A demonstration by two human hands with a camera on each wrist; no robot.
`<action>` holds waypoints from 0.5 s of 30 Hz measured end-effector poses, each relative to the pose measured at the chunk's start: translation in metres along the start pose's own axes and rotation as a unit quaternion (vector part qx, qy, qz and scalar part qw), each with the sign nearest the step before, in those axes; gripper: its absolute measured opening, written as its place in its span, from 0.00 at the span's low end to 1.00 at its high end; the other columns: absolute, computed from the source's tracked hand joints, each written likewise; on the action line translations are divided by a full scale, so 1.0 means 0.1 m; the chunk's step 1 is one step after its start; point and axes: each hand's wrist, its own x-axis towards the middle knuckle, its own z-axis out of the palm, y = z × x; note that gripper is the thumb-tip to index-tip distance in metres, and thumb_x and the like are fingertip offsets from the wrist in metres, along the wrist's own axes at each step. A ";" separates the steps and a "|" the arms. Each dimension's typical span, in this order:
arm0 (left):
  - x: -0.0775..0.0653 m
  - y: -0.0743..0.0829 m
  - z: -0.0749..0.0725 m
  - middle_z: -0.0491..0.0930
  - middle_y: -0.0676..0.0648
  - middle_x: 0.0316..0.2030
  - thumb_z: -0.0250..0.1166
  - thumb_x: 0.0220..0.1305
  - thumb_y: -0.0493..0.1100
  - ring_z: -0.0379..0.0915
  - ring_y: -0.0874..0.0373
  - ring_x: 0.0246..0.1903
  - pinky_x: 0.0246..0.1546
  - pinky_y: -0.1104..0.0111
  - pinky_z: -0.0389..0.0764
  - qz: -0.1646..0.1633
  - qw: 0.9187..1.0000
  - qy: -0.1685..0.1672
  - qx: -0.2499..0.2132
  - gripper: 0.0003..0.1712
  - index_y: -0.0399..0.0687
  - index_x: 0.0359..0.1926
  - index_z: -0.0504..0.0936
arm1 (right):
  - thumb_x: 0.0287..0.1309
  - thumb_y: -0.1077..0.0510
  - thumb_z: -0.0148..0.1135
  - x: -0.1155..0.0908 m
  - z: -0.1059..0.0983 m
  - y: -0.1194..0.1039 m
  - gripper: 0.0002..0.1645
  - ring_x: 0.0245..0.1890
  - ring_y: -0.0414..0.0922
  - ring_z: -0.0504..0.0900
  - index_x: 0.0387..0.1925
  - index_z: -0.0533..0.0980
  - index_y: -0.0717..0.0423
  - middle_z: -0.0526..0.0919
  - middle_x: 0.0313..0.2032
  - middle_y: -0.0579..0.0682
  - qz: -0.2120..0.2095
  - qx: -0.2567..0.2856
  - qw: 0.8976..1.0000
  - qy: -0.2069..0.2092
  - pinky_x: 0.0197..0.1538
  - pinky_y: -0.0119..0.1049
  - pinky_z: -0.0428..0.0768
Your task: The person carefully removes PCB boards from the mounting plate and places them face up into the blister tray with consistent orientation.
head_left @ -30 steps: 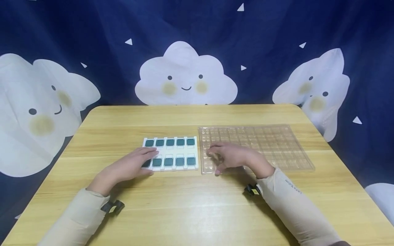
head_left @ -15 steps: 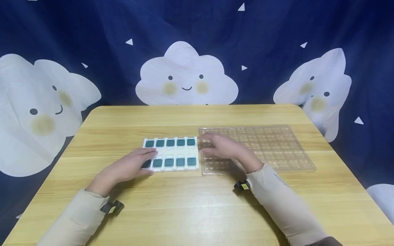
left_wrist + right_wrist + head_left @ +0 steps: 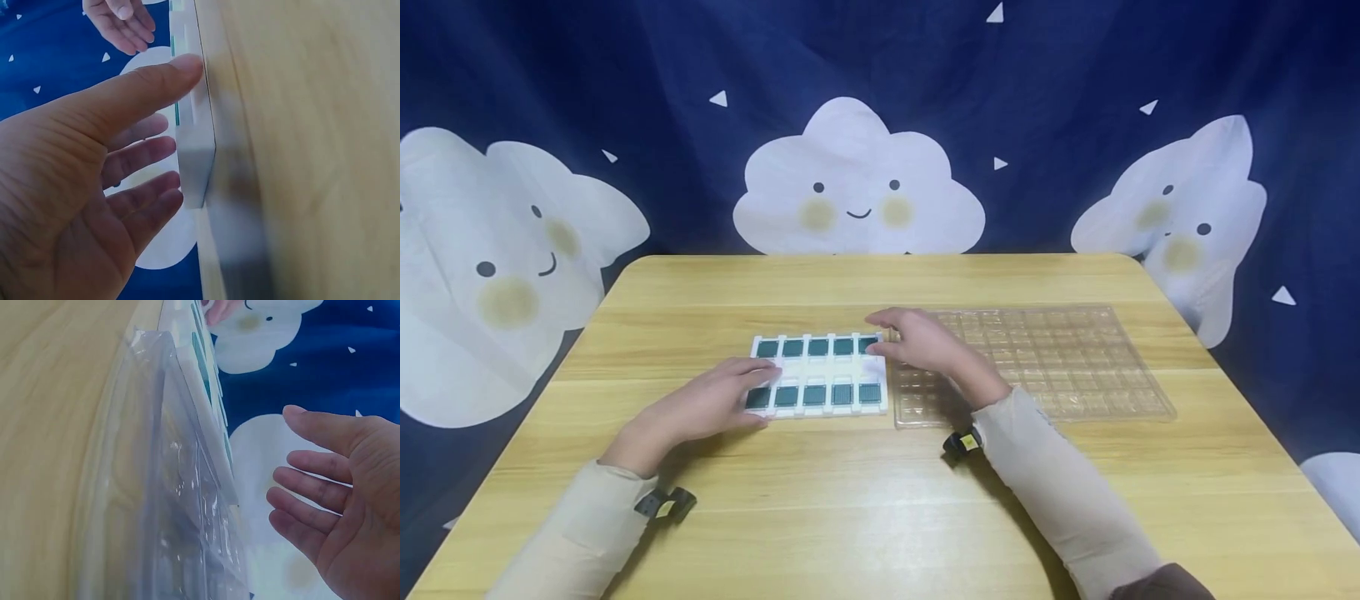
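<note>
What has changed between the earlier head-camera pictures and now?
The right hand moved left, from over the left end of the clear compartment tray to the far right corner of the white tray. Nothing was visibly taken hold of or let go. The left hand stayed at the white tray's left end; both trays and the green chips stayed put.

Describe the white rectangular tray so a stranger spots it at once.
On the pale wooden table, a white rectangular tray lies at the person's left hand. Two rows of dark green squares set it apart from the larger, clear plastic compartment tray on its right.
</note>
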 end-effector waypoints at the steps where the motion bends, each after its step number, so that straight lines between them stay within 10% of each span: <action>1: 0.00 -0.01 0.00 0.70 0.36 0.64 0.75 0.54 0.49 0.63 0.37 0.64 0.65 0.46 0.65 0.002 1.000 -0.001 -0.002 0.41 0.36 0.66 0.72 | 0.61 0.46 0.66 0.02 0.01 0.00 0.36 0.59 0.49 0.75 0.66 0.70 0.55 0.75 0.62 0.50 0.002 0.006 1.000 -0.002 0.63 0.45 0.73; 15: -0.12 -0.25 -0.01 0.65 0.35 0.67 0.75 0.52 0.47 0.61 0.36 0.65 0.64 0.45 0.64 -0.011 0.998 -0.011 -0.055 0.44 0.33 0.67 0.69 | 0.58 0.47 0.69 0.11 0.11 0.06 0.35 0.58 0.49 0.77 0.65 0.72 0.52 0.76 0.61 0.51 0.022 0.001 1.000 -0.018 0.61 0.46 0.74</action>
